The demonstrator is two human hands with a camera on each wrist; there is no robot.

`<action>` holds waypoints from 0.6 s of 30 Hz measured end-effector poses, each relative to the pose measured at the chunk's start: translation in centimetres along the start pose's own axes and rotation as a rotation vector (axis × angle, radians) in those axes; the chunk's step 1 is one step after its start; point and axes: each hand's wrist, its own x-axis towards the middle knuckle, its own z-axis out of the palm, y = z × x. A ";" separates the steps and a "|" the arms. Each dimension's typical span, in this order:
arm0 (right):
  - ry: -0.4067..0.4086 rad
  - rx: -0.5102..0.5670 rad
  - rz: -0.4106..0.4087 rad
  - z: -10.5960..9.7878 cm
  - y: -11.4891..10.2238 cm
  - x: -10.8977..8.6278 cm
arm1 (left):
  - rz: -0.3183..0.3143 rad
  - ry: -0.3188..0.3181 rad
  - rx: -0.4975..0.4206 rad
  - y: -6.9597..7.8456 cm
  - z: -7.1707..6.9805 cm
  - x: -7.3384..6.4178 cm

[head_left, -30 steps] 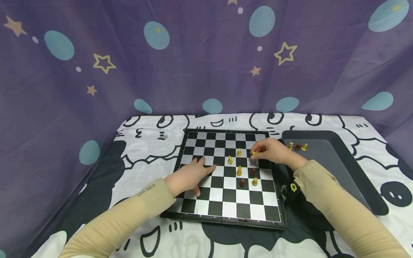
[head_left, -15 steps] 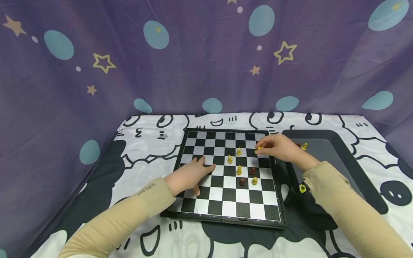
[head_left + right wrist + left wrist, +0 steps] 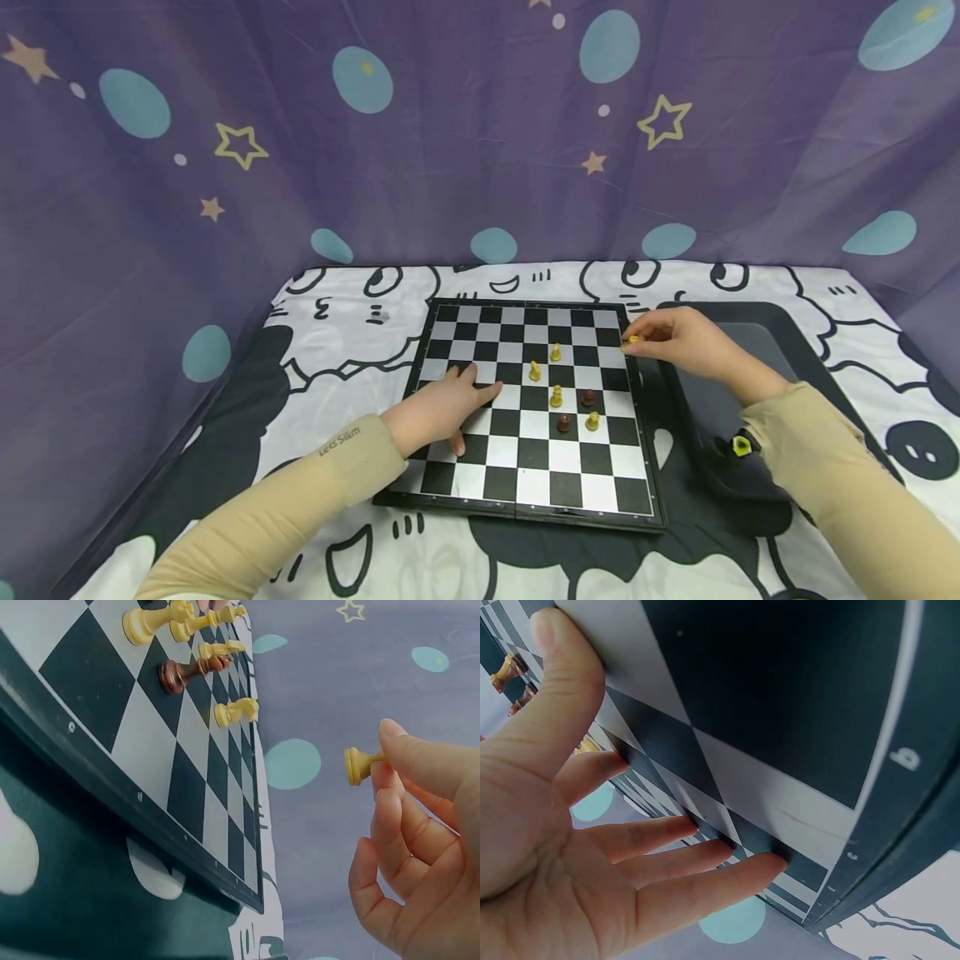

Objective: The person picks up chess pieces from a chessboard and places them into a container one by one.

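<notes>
My right hand [image 3: 686,340] pinches a yellow chess piece [image 3: 360,766] between thumb and fingers, just above the board's right edge. The piece's base shows in the right wrist view, while its top is hidden by the fingertips. My left hand [image 3: 442,407] lies on the left half of the chessboard [image 3: 533,455] with fingers spread, their tips touching the squares [image 3: 739,780]. On the board's right half stand several yellow pieces, among them a knight [image 3: 238,712] and a piece near the front [image 3: 592,422]. Two brown pieces stand among them, one a brown piece [image 3: 563,424] nearer the front.
A dark grey tray [image 3: 783,325] sits right of the board, partly covered by my right hand and forearm. A black-and-white cartoon cloth [image 3: 420,550] lies under everything. Behind it hangs a purple curtain [image 3: 465,150] with stars and blue ovals.
My right hand has moved rightward with the yellow piece, from over the squares to the board's right edge. It now hides the pieces seen in the tray earlier. My left hand has stayed put.
</notes>
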 end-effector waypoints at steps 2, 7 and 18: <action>0.011 -0.011 0.002 -0.3 0.1 -0.2 | -0.005 -0.004 0.003 0.0 0.0 0.0; 0.042 -0.037 0.009 -1.1 0.5 -1.0 | -0.017 -0.013 0.016 0.2 0.1 0.1; 0.137 -0.049 0.045 -3.5 2.8 -2.6 | -0.012 0.000 0.034 0.2 0.0 0.0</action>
